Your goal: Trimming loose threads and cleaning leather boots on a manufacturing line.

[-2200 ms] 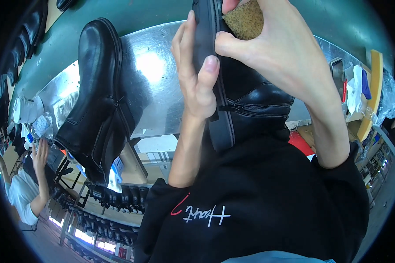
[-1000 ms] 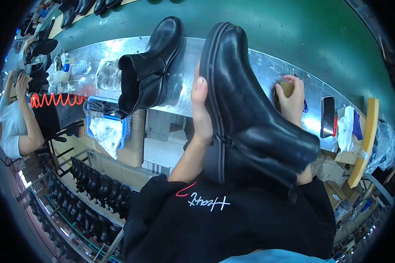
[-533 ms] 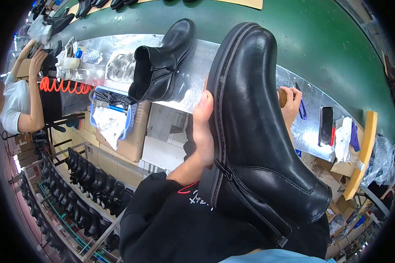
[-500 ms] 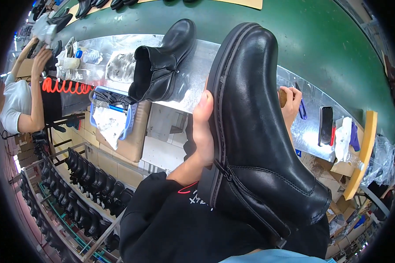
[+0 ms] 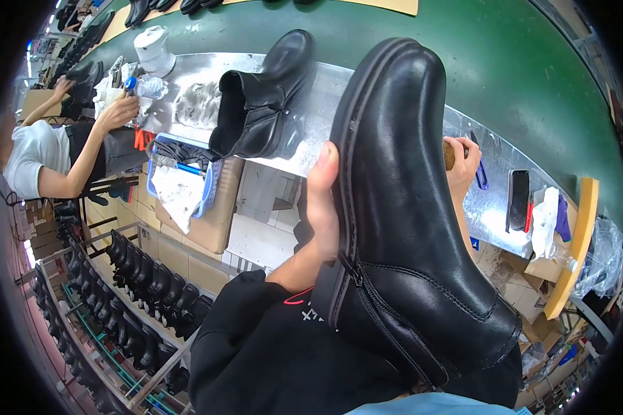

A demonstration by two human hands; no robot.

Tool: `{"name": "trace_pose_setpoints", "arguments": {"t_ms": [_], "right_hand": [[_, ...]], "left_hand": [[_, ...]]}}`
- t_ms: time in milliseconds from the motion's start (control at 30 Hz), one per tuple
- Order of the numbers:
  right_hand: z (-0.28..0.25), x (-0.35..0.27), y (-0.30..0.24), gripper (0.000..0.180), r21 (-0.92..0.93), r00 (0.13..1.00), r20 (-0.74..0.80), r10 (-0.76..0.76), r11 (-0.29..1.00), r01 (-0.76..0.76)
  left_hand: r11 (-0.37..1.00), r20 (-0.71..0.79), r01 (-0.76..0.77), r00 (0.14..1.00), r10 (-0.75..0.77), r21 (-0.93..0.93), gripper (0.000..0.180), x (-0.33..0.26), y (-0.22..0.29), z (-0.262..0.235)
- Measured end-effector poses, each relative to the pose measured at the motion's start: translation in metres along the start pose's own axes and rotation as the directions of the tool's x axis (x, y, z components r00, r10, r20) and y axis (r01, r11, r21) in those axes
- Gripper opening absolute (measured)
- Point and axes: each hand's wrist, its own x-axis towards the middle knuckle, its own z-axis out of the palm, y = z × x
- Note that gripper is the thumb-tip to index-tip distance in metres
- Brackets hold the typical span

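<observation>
A black leather ankle boot [image 5: 401, 187] with a side zip fills the middle of the view, toe pointing up and away. My left hand [image 5: 321, 200] grips it by the sole edge; the thumb shows, while the fingers are hidden behind. Beyond the boot's right side, my right hand [image 5: 464, 162] is closed around a brown, rounded lump [image 5: 450, 156], partly covered by the boot and too hidden to name. A second black boot [image 5: 263, 104] lies on the metal-topped bench [image 5: 311, 145] to the left, its opening facing me.
A blue basket [image 5: 210, 190] with a stained cloth hangs at the bench's near edge. Rightward lie a phone [image 5: 518, 200], a purple-handled tool [image 5: 480, 176] and a yellow bar [image 5: 573, 249]. Racks of boots [image 5: 138, 277] stand lower left. A co-worker [image 5: 48, 159] reaches toward a bottle [image 5: 151, 87].
The co-worker's hands have come down and apart, and a white tub now stands on the bench near them. The boot and both my hands have hardly moved.
</observation>
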Motion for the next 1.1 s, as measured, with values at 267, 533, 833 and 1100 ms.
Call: {"name": "trace_pose_setpoints", "arguments": {"t_ms": [267,533,833,1100], "right_hand": [[0.002,-0.008,0.046,0.031,-0.060,0.983,-0.014,-0.181,0.982,0.180],[-0.007,-0.003,0.017,0.031,0.083,0.990,-0.141,0.027,0.996,-0.016],[-0.176,-0.020,0.105,0.010,-0.064,0.806,-0.518,0.287,0.926,-0.371],[-0.255,-0.059,0.221,0.019,-0.550,0.890,-0.370,0.266,0.709,-0.441]], "left_hand": [[0.956,-0.149,-0.238,0.953,0.264,0.173,0.057,0.021,-0.020,-0.014],[0.802,-0.464,-0.269,0.699,0.544,0.534,0.059,0.063,-0.020,-0.072],[0.876,-0.323,-0.358,0.828,0.458,0.325,0.052,0.076,-0.008,-0.051],[0.534,0.013,-0.672,0.628,0.778,0.514,0.063,0.106,-0.019,-0.114]]}}
